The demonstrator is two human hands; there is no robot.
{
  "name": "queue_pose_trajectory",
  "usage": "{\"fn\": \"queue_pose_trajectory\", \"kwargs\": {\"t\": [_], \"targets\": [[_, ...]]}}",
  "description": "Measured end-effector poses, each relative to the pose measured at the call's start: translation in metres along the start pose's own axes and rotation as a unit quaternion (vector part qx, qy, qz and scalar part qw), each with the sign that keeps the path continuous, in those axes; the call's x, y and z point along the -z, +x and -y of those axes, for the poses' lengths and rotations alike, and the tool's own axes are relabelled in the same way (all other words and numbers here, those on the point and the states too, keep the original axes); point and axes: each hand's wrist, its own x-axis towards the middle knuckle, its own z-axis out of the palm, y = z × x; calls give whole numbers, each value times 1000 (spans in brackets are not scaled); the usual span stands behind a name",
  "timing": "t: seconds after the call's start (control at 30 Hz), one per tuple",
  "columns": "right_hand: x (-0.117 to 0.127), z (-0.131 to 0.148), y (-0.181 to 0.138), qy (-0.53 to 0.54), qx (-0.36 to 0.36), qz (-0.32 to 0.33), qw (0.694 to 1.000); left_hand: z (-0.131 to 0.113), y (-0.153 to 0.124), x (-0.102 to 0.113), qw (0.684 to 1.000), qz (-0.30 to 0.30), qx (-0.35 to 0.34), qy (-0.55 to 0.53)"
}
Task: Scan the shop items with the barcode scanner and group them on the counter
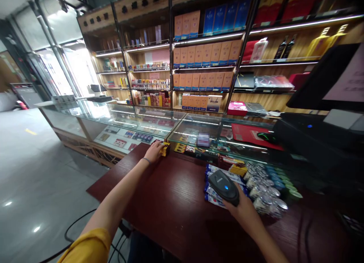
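My right hand (240, 204) is wrapped round a black barcode scanner (223, 185), which shows a blue light on top. The scanner is over several blue-and-white packets (212, 198) lying on the dark red table. At the table's far left, my left hand (154, 151) is closed on a small stack of yellow-and-brown packs (164, 149); its fingertips are partly hidden. Right of the scanner stand rows of small jars with silvery lids (263, 202). More yellow-and-brown packs (238, 169) lie behind the packets.
A glass display counter (136, 117) runs behind the table (165, 202). On the right are a dark monitor (327, 81) and a red mat (253, 136) with a green-lit mouse (264, 136). Shelves hold orange boxes (203, 81). Black cables (81, 217) hang by the table's left side.
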Motion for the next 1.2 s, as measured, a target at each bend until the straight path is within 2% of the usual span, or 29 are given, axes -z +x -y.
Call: {"fn": "queue_pose_trajectory", "kwargs": {"t": [0.23,0.37,0.5,0.7,0.87,0.93,1.07,1.2], "targets": [[33,9,3,60,-3,-83,995,-57,3,-12,997,-63,-11,-48],[53,11,5,64,-14,-107,992,-105,14,-25,989,-100,-22,-106],[71,10,5,75,-48,-132,987,-164,29,-41,975,-111,-29,-190],[95,0,3,116,-88,-187,972,-254,44,-69,930,-94,-53,-352],[109,-4,0,153,-94,-222,958,-304,55,-95,878,-74,-72,-467],[111,-4,-1,167,-87,-232,954,-315,61,-106,892,-64,-98,-438],[112,-7,0,181,-88,-251,947,-330,74,-126,964,8,-174,-199],[111,-9,0,185,-85,-252,946,-343,81,-143,981,52,-182,-37]]}}
